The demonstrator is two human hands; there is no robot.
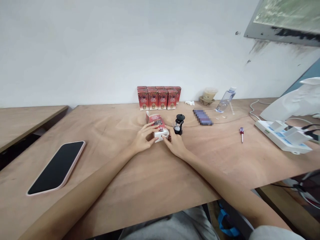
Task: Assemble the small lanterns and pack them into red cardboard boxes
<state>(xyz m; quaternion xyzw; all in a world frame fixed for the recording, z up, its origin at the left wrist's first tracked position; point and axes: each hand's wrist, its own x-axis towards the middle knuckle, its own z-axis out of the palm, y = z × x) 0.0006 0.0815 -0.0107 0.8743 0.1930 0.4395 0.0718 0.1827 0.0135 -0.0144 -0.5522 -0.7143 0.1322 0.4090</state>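
Observation:
A small red printed carton (155, 119) lies on its side on the wooden table, its white end flaps (162, 133) facing me. My left hand (144, 137) grips the carton's left side, with fingers over the top and the thumb at the flaps. From the right, my right hand (174, 142) holds the same end, its thumb and forefinger on the white flaps. Just beyond my right hand stands a small black lantern (179, 125) with a clear globe, upright and close to the fingers. What is inside the carton is hidden.
Several matching red boxes (157, 99) stand in rows against the wall. A pink-cased phone (57, 168) lies at left. Rightward are another phone (202, 117), a drink cup (209, 95), a tilted bottle (225, 100), a screwdriver (241, 134) and a power strip (282, 136) with cables.

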